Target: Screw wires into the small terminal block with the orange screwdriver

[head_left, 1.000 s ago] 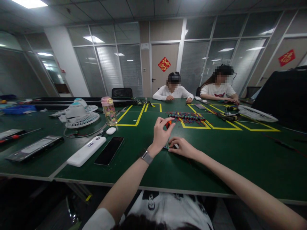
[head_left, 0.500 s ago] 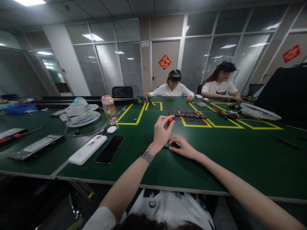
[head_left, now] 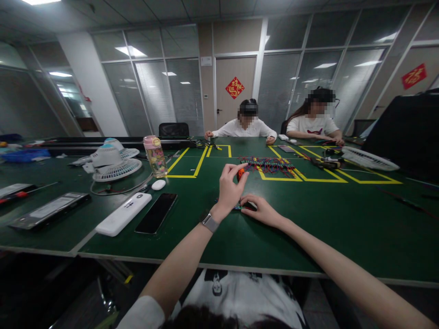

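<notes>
My left hand, with a watch on its wrist, pinches the orange handle of an upright screwdriver. Its thin shaft points down toward a small circuit board lying on the green table. My right hand rests low on the tabletop, its fingers closed on the board's right side by a black part. Much of the board is hidden behind both hands. Just beyond them lies a row of small boards with red and blue wires.
Left of my arms are a black phone, a white power bank, a white oval case, a bottle and white fans. Yellow tape marks the green table. Two people sit opposite.
The view has shifted very slightly. Both hands keep nearly the same pose over the circuit board, with the screwdriver still upright in my left hand.
</notes>
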`<state>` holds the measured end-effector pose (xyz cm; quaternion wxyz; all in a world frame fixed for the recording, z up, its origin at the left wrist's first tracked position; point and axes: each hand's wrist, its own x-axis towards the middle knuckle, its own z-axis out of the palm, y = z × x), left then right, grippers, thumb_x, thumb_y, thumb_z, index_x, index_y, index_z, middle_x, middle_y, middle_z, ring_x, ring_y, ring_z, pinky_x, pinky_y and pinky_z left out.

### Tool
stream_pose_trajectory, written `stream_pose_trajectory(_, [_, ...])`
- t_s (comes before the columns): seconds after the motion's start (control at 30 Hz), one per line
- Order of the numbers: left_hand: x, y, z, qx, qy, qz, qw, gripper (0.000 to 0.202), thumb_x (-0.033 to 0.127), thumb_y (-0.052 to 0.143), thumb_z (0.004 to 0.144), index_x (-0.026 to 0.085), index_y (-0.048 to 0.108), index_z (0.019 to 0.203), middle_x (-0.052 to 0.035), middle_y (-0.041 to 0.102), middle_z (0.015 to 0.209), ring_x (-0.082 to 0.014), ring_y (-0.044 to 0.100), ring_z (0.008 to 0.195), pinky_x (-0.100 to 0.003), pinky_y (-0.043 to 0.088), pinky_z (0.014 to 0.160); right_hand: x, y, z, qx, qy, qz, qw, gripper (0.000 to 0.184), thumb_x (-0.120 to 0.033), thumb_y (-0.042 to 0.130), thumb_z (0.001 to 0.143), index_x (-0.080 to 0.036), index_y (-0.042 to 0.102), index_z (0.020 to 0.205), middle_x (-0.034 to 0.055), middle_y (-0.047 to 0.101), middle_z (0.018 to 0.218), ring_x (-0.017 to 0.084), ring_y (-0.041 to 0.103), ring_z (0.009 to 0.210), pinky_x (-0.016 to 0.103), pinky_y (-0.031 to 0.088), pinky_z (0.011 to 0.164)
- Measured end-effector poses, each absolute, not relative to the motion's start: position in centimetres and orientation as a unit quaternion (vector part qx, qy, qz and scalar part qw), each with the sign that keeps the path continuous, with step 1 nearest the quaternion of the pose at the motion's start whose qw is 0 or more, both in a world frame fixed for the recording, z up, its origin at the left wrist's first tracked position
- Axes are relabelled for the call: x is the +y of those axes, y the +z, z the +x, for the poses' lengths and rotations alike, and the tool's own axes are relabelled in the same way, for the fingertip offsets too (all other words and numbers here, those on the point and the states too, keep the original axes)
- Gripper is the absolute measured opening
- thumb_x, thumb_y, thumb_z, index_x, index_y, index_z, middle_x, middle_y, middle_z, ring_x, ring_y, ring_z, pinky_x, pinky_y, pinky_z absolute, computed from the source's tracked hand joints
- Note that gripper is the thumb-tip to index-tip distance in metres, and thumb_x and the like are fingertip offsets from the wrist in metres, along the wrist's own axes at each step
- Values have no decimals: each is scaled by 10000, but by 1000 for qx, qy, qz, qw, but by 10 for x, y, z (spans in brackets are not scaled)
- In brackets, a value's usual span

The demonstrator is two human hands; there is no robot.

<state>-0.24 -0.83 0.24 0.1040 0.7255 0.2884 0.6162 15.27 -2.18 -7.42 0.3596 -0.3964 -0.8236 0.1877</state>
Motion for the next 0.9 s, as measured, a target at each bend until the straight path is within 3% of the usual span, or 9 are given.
stream_pose_trajectory(0.1, [-10,3,-3,290,614,727,106,226,241,562,879,216,670,1077,-49,544,983,-149,560,923,-287,461,883,-22,-75,152,-822,182,-401,360,65,-220,632,799,-191,640,857,68,667,987,210,627,940,359,477,882])
stream_pose_trajectory(0.27, [-8,2,-4,268,592,746,143,344,138,386,934,203,594,1200,-74,584,1202,-169,526,1144,-329,405,1013,-20,-77,153,-823,181,-402,359,68,-216,628,794,-190,635,857,69,664,980,213,626,938,364,469,886])
stream_pose_trajectory(0.47, [-7,3,-3,280,599,738,134,304,121,439,899,190,618,1136,-61,663,1046,-174,592,992,-313,458,904,-21,-76,153,-815,198,-404,364,72,-203,622,786,-195,602,855,62,662,972,216,619,979,373,458,904])
stream_pose_trajectory(0.67, [-11,5,-3,318,607,724,85,157,193,598,837,214,687,964,-31,583,861,-170,550,860,-299,449,824,-21,-78,152,-811,191,-414,366,47,-197,627,777,-194,590,806,65,663,975,216,625,954,370,465,881])
stream_pose_trajectory(0.77, [-10,4,-4,321,613,715,97,185,255,578,866,221,694,1005,-41,535,908,-163,541,881,-296,447,847,-20,-78,152,-809,189,-419,366,48,-190,631,773,-192,593,804,65,665,991,212,628,947,364,466,876])
stream_pose_trajectory(0.9, [-7,2,-4,281,612,723,153,318,177,407,936,197,627,1164,-72,581,1079,-162,553,1036,-296,424,934,-22,-77,152,-809,188,-421,365,50,-177,632,770,-186,594,801,69,663,989,209,627,949,353,466,869])
